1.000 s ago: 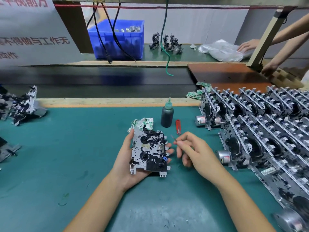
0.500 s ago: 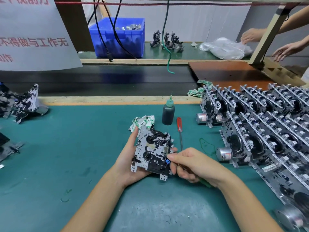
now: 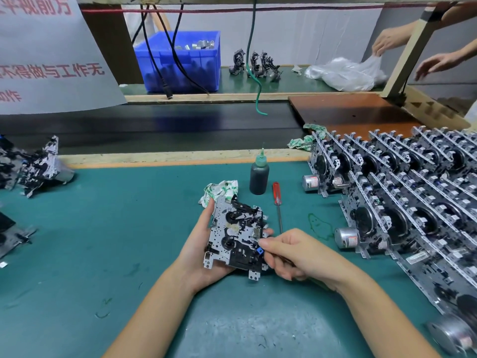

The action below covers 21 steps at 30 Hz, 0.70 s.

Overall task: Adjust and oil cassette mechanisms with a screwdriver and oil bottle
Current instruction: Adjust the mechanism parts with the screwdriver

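Note:
My left hand grips a metal cassette mechanism from below and the left, holding it tilted above the green mat. My right hand pinches a thin tool with a greenish handle, its tip hidden at the mechanism's right edge near a small blue part. Behind the mechanism a dark oil bottle with a green nozzle stands upright. A red-handled screwdriver lies on the mat beside the bottle, untouched.
A crumpled rag lies behind the mechanism. Rows of several cassette mechanisms fill the right side, and more lie at the left edge. Beyond are a black conveyor belt, a blue bin and another person's hands on a plastic bag.
My right hand has moved left from open air to the mechanism's right edge, bringing the thin tool's tip onto it. My left hand has kept its hold.

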Available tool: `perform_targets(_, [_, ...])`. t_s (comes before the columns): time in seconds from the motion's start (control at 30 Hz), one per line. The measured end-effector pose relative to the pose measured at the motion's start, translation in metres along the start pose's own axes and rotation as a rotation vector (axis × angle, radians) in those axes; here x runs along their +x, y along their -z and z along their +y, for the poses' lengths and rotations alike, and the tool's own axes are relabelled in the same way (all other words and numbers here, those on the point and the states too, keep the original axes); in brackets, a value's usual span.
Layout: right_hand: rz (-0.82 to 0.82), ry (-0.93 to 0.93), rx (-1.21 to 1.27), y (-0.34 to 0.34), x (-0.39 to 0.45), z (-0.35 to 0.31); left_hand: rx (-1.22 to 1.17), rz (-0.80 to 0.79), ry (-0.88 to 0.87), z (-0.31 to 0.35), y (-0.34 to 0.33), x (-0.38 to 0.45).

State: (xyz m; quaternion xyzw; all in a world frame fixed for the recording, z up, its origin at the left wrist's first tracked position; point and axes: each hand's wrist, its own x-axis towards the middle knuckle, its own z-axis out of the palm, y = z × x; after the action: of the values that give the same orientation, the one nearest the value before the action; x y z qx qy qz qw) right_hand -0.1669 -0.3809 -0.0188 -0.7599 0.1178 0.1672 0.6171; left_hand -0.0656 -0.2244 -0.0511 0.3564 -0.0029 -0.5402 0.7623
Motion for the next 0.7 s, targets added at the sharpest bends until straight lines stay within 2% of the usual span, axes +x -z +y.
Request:
perform_targets(0.27, [0.007, -0.045, -0.037, -0.0016, 0.0005, 0.0007, 0.0, 0.038, -0.005, -0.0013, -0.0011, 0.0016])
perform_targets(0.7, [-0.082, -0.088, -0.183, 0.0059, 0.0001, -0.0056, 0.03, 0.118, 0.001, -0.0013, -0.0054, 0.0035])
